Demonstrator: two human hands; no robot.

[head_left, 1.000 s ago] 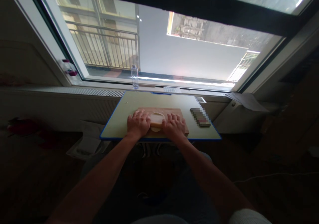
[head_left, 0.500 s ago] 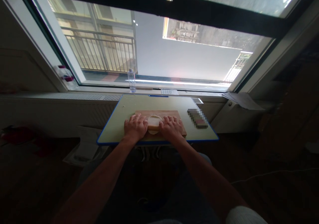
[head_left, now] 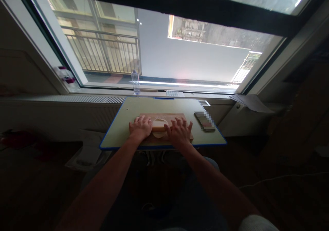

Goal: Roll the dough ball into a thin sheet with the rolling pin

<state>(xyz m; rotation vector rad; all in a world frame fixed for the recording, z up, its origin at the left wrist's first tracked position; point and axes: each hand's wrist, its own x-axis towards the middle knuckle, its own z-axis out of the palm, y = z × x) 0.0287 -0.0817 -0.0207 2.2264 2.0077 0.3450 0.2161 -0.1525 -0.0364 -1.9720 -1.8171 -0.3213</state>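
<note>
A wooden rolling pin (head_left: 159,129) lies crosswise over a thin round sheet of dough (head_left: 159,135), which shows on both sides of it. Beneath them is a wooden cutting board (head_left: 172,116). My left hand (head_left: 140,126) is closed over the pin's left end, fingers bent down around it. My right hand (head_left: 179,131) rests on the right end with its palm, its fingers spread and stretched out forward. Both ends of the pin are hidden under my hands.
The board sits on a small pale table (head_left: 144,104) with a blue edge. A flat, partly blurred phone-like object (head_left: 205,121) lies to the right. On the windowsill stands a clear plastic bottle (head_left: 135,83); papers (head_left: 249,102) lie at the far right.
My right hand's fingers have spread and lifted off the pin, where they were curled before. More dough shows on my side of the pin. My left hand has hardly moved.
</note>
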